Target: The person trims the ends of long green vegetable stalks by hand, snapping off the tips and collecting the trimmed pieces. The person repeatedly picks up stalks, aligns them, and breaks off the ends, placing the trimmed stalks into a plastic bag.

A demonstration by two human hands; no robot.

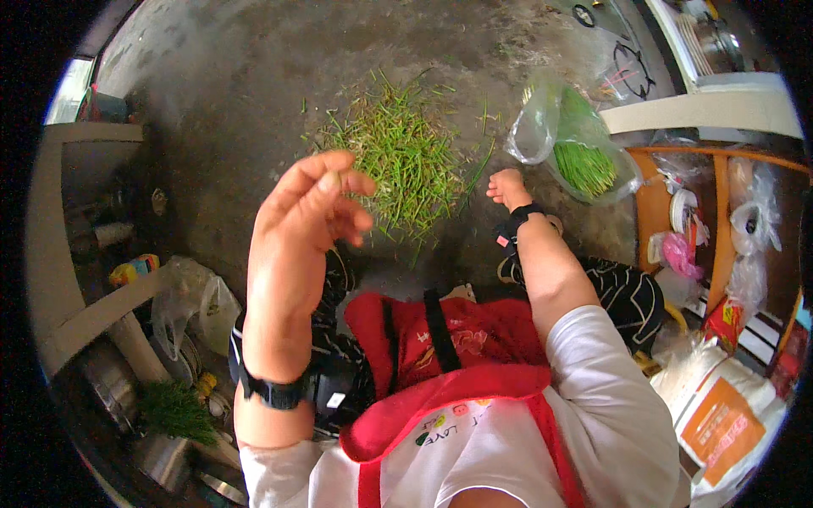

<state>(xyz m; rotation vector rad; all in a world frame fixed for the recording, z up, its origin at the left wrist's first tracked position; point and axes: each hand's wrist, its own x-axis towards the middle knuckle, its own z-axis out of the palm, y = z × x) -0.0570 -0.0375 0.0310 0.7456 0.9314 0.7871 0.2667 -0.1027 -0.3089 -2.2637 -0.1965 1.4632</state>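
Observation:
My left hand (317, 197) is raised, its fingers bent and apart, with nothing visible in it. It overlaps the left edge of a loose pile of cut green stalks and trimmings (406, 162) on the concrete floor. To the right of the pile is my right hand (508, 186), its fingers curled; whether anything lies inside them is hidden. Close to that hand, a few longer green stems (481, 170) lie on the floor. Just beyond it, a clear plastic bag (533, 130) holds a thick bundle of long green stalks (584, 168).
Wooden shelves (718, 222) with plastic bags stand at the right, above a white and orange sack (721, 419). On the left are a pale frame (105, 308), a hanging plastic bag (190, 305) and a bunch of greens (176, 409). A red apron (470, 330) covers my lap.

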